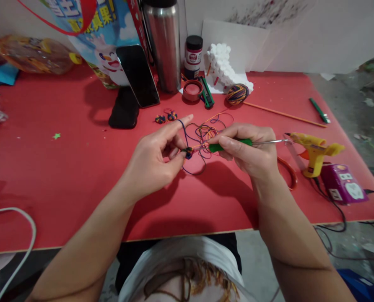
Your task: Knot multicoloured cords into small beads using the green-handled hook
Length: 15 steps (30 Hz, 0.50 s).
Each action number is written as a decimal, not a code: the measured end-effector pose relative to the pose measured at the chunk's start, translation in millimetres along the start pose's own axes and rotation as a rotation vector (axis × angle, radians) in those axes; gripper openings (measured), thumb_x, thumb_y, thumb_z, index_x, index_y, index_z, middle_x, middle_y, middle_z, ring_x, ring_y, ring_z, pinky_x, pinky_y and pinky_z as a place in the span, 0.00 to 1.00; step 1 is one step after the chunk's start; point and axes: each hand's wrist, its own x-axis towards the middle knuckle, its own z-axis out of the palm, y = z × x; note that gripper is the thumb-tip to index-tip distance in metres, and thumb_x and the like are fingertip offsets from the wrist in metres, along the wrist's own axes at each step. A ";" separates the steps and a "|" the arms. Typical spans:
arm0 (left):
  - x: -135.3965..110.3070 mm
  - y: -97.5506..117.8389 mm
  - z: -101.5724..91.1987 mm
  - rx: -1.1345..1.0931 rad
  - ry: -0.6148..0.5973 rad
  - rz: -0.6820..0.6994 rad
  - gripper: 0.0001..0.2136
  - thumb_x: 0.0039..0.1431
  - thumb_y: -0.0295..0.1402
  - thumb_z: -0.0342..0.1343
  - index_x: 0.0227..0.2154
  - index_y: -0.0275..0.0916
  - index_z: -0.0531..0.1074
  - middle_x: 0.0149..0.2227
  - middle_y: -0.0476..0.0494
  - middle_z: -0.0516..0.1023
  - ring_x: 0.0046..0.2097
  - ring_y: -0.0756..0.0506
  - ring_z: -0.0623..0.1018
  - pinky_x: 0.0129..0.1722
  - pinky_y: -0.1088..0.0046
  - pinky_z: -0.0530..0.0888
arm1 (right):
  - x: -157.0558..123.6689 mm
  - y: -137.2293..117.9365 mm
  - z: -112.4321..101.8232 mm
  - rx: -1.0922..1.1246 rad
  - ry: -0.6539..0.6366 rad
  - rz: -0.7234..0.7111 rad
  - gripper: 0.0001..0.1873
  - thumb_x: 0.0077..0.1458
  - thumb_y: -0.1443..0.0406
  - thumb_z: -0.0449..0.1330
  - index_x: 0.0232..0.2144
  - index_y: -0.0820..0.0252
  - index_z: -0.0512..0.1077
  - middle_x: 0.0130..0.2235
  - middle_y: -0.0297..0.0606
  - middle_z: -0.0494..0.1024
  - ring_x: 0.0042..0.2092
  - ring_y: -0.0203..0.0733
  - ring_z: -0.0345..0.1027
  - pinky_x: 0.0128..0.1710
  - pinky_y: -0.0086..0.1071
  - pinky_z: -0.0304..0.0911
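My left hand (155, 157) pinches a small multicoloured yarn knot (188, 152) between thumb and fingers, with the index finger stretched out and a loop of thread over it. My right hand (248, 147) is closed round a crochet hook with a green grip (221, 147); its metal shaft (268, 142) sticks out to the right. The hook's tip meets the knot. Loose multicoloured yarn (207, 130) lies tangled on the red table (64, 167) just behind both hands.
Two small finished yarn pieces (166, 117) lie near a phone (138, 75) leaning on a carton. A steel flask (163, 46), a jar (193, 54), a yarn ball (237, 94), a foam shape (224, 67), a yellow glue gun (312, 151) and a purple power strip (344, 184) surround the work.
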 end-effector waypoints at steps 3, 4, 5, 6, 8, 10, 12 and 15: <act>1.4 2.0 0.8 -0.035 0.027 -0.035 0.32 0.54 0.19 0.64 0.63 0.44 0.80 0.35 0.49 0.75 0.29 0.53 0.68 0.28 0.75 0.69 | -0.1 0.0 1.6 -0.011 0.012 0.001 0.06 0.62 0.62 0.74 0.36 0.59 0.88 0.27 0.34 0.80 0.25 0.31 0.65 0.23 0.28 0.61; 1.8 2.6 1.1 -0.044 0.037 -0.046 0.31 0.54 0.19 0.64 0.62 0.43 0.80 0.34 0.49 0.75 0.29 0.53 0.68 0.28 0.75 0.69 | -0.1 0.0 2.4 -0.026 0.019 0.000 0.07 0.62 0.61 0.73 0.36 0.58 0.88 0.27 0.34 0.81 0.25 0.31 0.65 0.24 0.28 0.61; 2.3 3.0 1.5 -0.054 0.048 -0.060 0.31 0.54 0.19 0.65 0.61 0.43 0.80 0.34 0.49 0.75 0.30 0.52 0.69 0.28 0.74 0.69 | 0.0 0.0 3.3 -0.046 0.027 -0.008 0.07 0.62 0.61 0.73 0.35 0.58 0.88 0.28 0.35 0.81 0.25 0.32 0.66 0.24 0.29 0.62; 2.7 3.3 2.1 -0.066 0.060 -0.073 0.30 0.54 0.20 0.65 0.61 0.43 0.81 0.34 0.49 0.75 0.30 0.52 0.70 0.28 0.74 0.69 | 0.1 0.0 4.6 -0.070 0.038 -0.023 0.08 0.62 0.60 0.73 0.35 0.59 0.87 0.28 0.35 0.81 0.25 0.32 0.66 0.25 0.30 0.63; 3.7 3.5 3.3 -0.095 0.091 -0.105 0.29 0.54 0.20 0.66 0.60 0.42 0.81 0.33 0.49 0.75 0.31 0.51 0.71 0.28 0.73 0.69 | 0.0 -0.4 7.9 -0.126 0.060 -0.064 0.09 0.63 0.59 0.73 0.34 0.59 0.87 0.28 0.35 0.81 0.26 0.34 0.67 0.27 0.31 0.66; 5.0 2.9 4.8 -0.131 0.127 -0.134 0.29 0.53 0.19 0.67 0.59 0.42 0.81 0.32 0.50 0.76 0.31 0.50 0.71 0.28 0.73 0.68 | -1.0 -1.2 12.2 -0.190 0.074 -0.099 0.10 0.65 0.59 0.71 0.33 0.58 0.86 0.27 0.35 0.79 0.27 0.35 0.68 0.29 0.33 0.67; 6.5 2.0 6.3 -0.168 0.166 -0.163 0.29 0.51 0.18 0.67 0.57 0.41 0.81 0.32 0.50 0.77 0.32 0.50 0.73 0.28 0.73 0.68 | -3.1 -2.7 16.9 -0.267 0.083 -0.132 0.11 0.67 0.59 0.69 0.33 0.58 0.85 0.27 0.34 0.78 0.27 0.35 0.69 0.31 0.33 0.68; 8.6 1.0 8.3 -0.196 0.212 -0.206 0.28 0.50 0.18 0.68 0.56 0.39 0.80 0.31 0.51 0.78 0.32 0.50 0.74 0.29 0.74 0.69 | -7.8 -5.1 23.5 -0.407 0.077 -0.222 0.12 0.69 0.62 0.65 0.33 0.57 0.84 0.29 0.35 0.82 0.30 0.36 0.72 0.34 0.34 0.70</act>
